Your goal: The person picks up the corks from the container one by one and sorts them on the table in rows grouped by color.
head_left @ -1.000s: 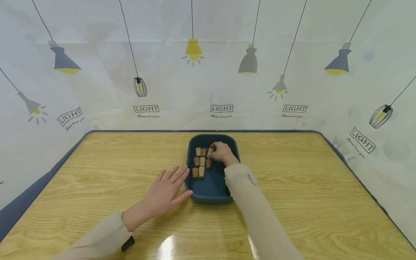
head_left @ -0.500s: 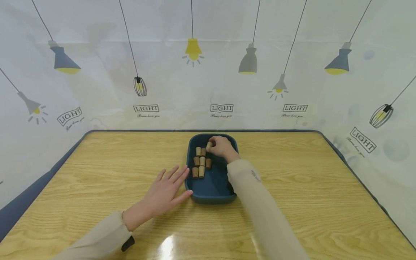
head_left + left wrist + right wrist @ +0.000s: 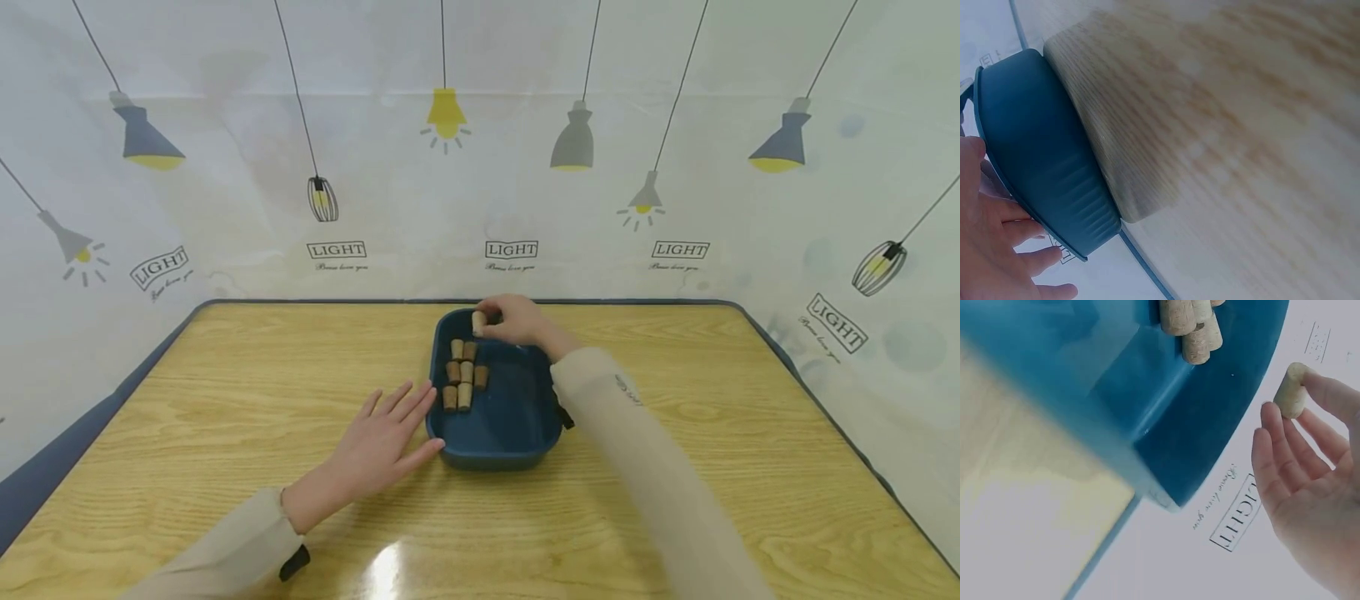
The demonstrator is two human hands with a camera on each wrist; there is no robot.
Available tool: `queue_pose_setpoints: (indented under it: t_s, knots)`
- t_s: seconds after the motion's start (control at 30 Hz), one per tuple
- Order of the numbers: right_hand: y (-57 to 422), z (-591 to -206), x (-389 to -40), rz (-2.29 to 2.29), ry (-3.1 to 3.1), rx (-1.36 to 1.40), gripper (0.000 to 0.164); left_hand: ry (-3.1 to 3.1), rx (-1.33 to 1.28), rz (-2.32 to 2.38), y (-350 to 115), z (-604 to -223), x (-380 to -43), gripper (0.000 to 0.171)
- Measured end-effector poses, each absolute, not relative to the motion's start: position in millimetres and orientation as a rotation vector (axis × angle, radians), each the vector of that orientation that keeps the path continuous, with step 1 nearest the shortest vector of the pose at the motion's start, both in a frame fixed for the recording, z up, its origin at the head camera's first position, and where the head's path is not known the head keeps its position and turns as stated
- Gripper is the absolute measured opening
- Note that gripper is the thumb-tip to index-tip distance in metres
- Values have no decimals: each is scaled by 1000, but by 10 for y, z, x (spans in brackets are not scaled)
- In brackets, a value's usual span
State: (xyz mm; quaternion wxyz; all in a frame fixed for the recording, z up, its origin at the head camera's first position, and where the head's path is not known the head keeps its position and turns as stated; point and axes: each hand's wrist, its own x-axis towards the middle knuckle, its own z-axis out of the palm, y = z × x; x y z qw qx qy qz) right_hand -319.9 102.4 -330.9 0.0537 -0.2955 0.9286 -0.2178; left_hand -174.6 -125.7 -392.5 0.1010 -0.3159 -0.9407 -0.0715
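Observation:
My right hand (image 3: 517,321) pinches a tapered cork stopper (image 3: 478,322) between thumb and fingertips, above the far end of a dark blue tub (image 3: 491,460). In the right wrist view this light tan cork (image 3: 1291,390) is held just outside the tub's rim as seen from there. Several other corks (image 3: 465,397), light and darker brown, stay bunched in rows toward the left inside the tub. My left hand (image 3: 375,442), fingers spread and straight, lies along the tub's left side. The left wrist view shows its fingers (image 3: 1013,212) near the rim; firm contact is hard to tell.
The tub stands on a wood-grain table (image 3: 225,400). A pale backdrop (image 3: 405,200) printed with lamps rises behind the table and along both sides. The right part of the tub floor (image 3: 517,400) is bare blue.
My right hand has lifted one cork out of the back row and carried it up and away toward the tub's far rim. The left hand has stayed in place.

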Motion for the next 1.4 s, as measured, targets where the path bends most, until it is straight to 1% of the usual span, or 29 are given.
queue_pose_setpoints:
  t_s: [0.23, 0.63, 0.83, 1.13, 1.4]
  knots:
    - [1222, -3277, -3111, -664, 2745, -1050, 44, -2764, -935, -218, -1261, -3935, -1750, 67]
    - [1642, -3345, -2949, -733, 2712, -1142, 43, -2757, -926, -220, -1262, -3955, -1750, 67]
    - [1822, -3357, -2862, -784, 2704, -1243, 43, -2754, -927, -228, -1267, -3962, -1751, 66]
    - [2094, -3396, -2802, -830, 2746, -1270, 44, -2754, -935, -259, -1268, -3957, -1736, 66]
    - [2260, -3479, -2787, -847, 2766, -1238, 44, -2750, -933, -276, -1269, -3961, -1739, 66]
